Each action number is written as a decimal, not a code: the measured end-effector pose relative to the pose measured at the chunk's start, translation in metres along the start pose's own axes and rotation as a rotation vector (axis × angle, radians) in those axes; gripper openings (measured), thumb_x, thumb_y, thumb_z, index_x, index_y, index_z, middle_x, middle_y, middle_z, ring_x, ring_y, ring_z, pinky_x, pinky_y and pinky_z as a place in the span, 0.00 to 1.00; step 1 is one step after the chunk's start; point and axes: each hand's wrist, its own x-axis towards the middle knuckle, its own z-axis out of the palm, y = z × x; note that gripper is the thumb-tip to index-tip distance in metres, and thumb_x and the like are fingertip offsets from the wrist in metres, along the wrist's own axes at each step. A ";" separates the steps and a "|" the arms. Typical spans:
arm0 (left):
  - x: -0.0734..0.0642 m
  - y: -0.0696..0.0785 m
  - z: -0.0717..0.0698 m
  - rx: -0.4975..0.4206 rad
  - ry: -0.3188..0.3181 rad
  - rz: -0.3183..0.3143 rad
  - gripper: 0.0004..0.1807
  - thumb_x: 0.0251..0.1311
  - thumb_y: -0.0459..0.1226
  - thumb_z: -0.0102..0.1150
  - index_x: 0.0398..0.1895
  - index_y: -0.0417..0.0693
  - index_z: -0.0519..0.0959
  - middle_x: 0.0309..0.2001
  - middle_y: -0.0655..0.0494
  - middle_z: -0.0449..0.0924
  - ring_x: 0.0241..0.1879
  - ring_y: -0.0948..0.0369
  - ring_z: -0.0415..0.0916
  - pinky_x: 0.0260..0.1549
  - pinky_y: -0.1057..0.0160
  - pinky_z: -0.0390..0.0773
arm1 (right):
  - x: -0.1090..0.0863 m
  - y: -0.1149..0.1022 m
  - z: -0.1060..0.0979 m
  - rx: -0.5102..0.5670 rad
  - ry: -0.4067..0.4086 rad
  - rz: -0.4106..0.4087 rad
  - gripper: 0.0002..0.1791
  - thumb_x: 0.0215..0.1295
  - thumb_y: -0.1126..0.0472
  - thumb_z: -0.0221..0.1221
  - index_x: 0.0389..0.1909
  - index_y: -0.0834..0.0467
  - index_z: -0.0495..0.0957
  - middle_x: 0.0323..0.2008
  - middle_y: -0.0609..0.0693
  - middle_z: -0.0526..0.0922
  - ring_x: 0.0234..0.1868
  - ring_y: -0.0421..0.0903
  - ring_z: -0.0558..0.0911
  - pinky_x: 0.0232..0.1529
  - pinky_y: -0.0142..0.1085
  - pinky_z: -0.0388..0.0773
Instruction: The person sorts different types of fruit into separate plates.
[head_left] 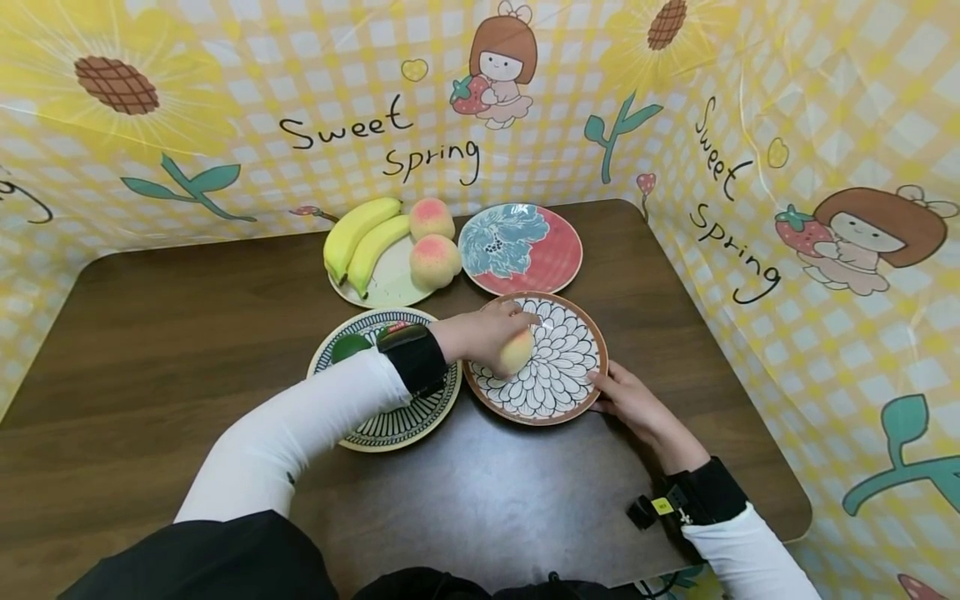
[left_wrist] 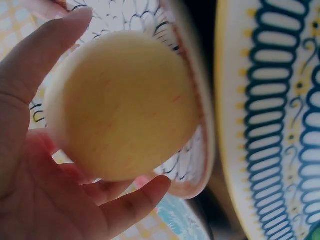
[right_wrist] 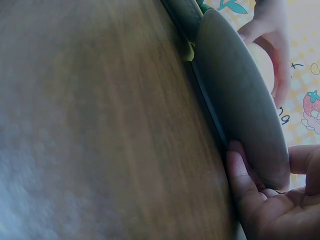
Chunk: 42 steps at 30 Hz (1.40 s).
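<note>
My left hand (head_left: 476, 335) grips a pale yellow peach (head_left: 517, 353) over a white plate with black petal outlines and a brown rim (head_left: 566, 367). In the left wrist view, the thumb and fingers curl around the peach (left_wrist: 122, 107). On the plate's right side, my right hand (head_left: 633, 404) pinches the rim. The right wrist view shows its fingers beneath the plate's underside (right_wrist: 235, 90) and the thumb at the outer edge. That edge looks slightly raised from the table.
Left of it is a plate with dark blue patterns (head_left: 405, 427), bearing green produce (head_left: 348, 347) partly hidden by my left arm. Behind stand a pale plate (head_left: 390, 279) with bananas (head_left: 363, 237) and two peaches (head_left: 435, 262), and a red plate with a blue flower (head_left: 558, 254). Patterned cloth walls border the table.
</note>
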 end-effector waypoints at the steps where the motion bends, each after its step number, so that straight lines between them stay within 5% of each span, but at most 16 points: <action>1: 0.000 0.000 -0.002 -0.009 0.005 0.005 0.54 0.47 0.42 0.80 0.78 0.48 0.60 0.73 0.38 0.63 0.74 0.42 0.60 0.73 0.44 0.66 | 0.000 0.000 0.000 -0.005 -0.003 -0.002 0.34 0.83 0.59 0.38 0.78 0.74 0.42 0.66 0.75 0.67 0.44 0.28 0.79 0.47 0.24 0.79; 8: -0.006 -0.007 -0.023 -0.090 0.050 -0.016 0.56 0.51 0.47 0.79 0.81 0.50 0.56 0.80 0.38 0.53 0.81 0.43 0.50 0.78 0.43 0.58 | 0.000 0.000 0.000 -0.002 -0.006 -0.007 0.34 0.83 0.59 0.38 0.78 0.74 0.42 0.68 0.76 0.65 0.45 0.28 0.79 0.47 0.24 0.79; 16: -0.011 -0.028 -0.036 -0.120 0.113 -0.078 0.54 0.54 0.50 0.77 0.80 0.52 0.57 0.78 0.39 0.55 0.76 0.43 0.59 0.72 0.43 0.68 | 0.001 0.001 -0.001 -0.006 -0.007 0.004 0.34 0.83 0.58 0.38 0.79 0.72 0.41 0.69 0.76 0.63 0.46 0.30 0.79 0.48 0.24 0.79; 42: -0.006 -0.066 -0.037 -0.159 0.167 -0.172 0.53 0.57 0.48 0.75 0.81 0.47 0.56 0.79 0.35 0.53 0.78 0.40 0.55 0.74 0.43 0.65 | 0.001 0.002 -0.001 -0.011 0.008 0.014 0.34 0.83 0.59 0.38 0.79 0.72 0.41 0.68 0.75 0.65 0.45 0.29 0.79 0.47 0.23 0.79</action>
